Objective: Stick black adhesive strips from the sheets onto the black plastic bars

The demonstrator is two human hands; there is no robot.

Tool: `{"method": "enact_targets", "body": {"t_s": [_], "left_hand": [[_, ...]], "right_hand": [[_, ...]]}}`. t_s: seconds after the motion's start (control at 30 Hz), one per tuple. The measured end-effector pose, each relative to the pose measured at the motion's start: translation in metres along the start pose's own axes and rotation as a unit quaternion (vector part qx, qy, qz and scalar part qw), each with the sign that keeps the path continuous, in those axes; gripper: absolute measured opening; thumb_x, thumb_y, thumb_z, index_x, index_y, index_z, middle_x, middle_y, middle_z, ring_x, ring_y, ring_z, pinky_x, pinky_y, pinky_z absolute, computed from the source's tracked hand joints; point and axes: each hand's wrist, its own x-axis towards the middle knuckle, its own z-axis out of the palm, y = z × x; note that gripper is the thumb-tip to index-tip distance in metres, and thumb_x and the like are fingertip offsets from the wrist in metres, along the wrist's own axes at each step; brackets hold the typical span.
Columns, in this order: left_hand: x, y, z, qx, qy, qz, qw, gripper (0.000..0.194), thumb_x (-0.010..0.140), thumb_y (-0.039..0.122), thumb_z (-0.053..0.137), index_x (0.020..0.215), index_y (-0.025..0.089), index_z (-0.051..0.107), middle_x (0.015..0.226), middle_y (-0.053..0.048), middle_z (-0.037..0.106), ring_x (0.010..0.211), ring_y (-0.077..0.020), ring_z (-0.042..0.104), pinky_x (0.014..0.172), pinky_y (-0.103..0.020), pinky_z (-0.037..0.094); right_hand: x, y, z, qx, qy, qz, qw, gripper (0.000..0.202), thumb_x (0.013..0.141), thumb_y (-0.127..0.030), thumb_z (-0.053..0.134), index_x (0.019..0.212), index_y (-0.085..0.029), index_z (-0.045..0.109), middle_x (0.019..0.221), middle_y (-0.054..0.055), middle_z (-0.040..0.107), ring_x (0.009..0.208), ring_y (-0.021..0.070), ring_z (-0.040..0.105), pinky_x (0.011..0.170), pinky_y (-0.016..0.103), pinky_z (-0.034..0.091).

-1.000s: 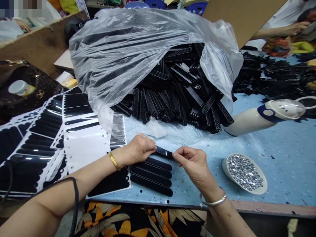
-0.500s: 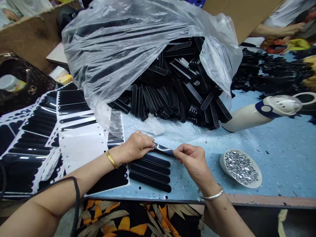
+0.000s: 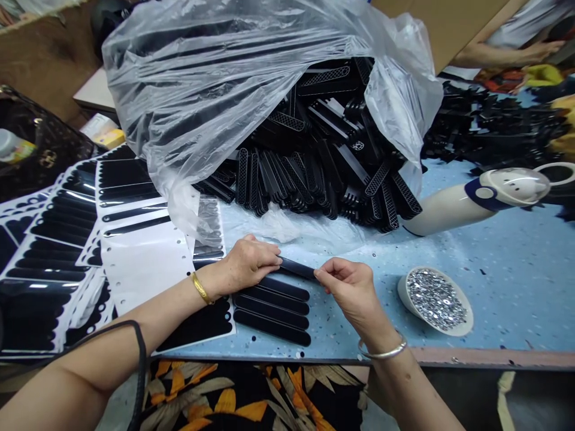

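Between my two hands a narrow black strip (image 3: 297,267) is held just above the blue table. My left hand (image 3: 252,261), with a gold bracelet at the wrist, is closed on its left end. The fingertips of my right hand (image 3: 348,284) pinch its right end. Below the strip, several rounded black strips (image 3: 272,317) lie side by side on the table, next to a sheet of black cut-outs (image 3: 197,328). Behind my hands, many black handle-like pieces (image 3: 287,173) spill from a clear plastic bag (image 3: 202,90).
A white bowl of small shiny pieces (image 3: 435,300) stands right of my right hand. Behind it leans a cream bottle (image 3: 453,209). Black-and-white sheets (image 3: 58,257) cover the left side, near a brown bag (image 3: 36,140). Another person's arm (image 3: 498,55) shows at the upper right.
The view has shifted slightly. The held strip has tilted a little and its bright glare is gone; both hands keep nearly the same grip.
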Motion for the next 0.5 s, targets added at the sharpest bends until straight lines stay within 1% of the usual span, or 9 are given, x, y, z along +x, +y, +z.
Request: {"method": "enact_targets", "body": {"t_s": [0.27,0.4,0.5], "left_hand": [[-0.0005,-0.0014,0.0,-0.012,0.012,0.003,1.0,0.012,0.091,0.021,0.062,0.092,0.021,0.074,0.1,-0.004,0.077,0.1,-0.0189,0.071,0.082,-0.031,0.045],[0.0001,-0.0019,0.0002,-0.014,0.017,0.006,1.0,0.011,0.09,0.021,0.063,0.09,0.021,0.074,0.097,-0.004,0.077,0.098,-0.0185,0.071,0.081,-0.031,0.045],[0.0002,-0.0018,0.0002,-0.012,0.014,0.004,1.0,0.012,0.091,0.021,0.062,0.089,0.021,0.074,0.097,-0.003,0.077,0.098,-0.0182,0.071,0.082,-0.031,0.046]], "right_hand": [[0.0007,0.0012,0.0018,-0.023,-0.007,-0.01,1.0,0.023,0.062,-0.035,0.063,0.048,-0.019,0.056,0.041,-0.004,0.046,0.041,0.0091,0.037,0.041,0.023,0.026],[0.0002,0.0005,0.0016,-0.036,-0.004,-0.022,0.999,0.023,0.064,-0.035,0.062,0.049,-0.019,0.056,0.042,-0.004,0.045,0.041,0.0086,0.036,0.041,0.023,0.027],[-0.0002,-0.0008,0.0023,-0.051,0.001,-0.035,0.998,0.023,0.064,-0.034,0.062,0.048,-0.019,0.055,0.043,-0.003,0.048,0.042,0.0093,0.039,0.042,0.023,0.03]]}}
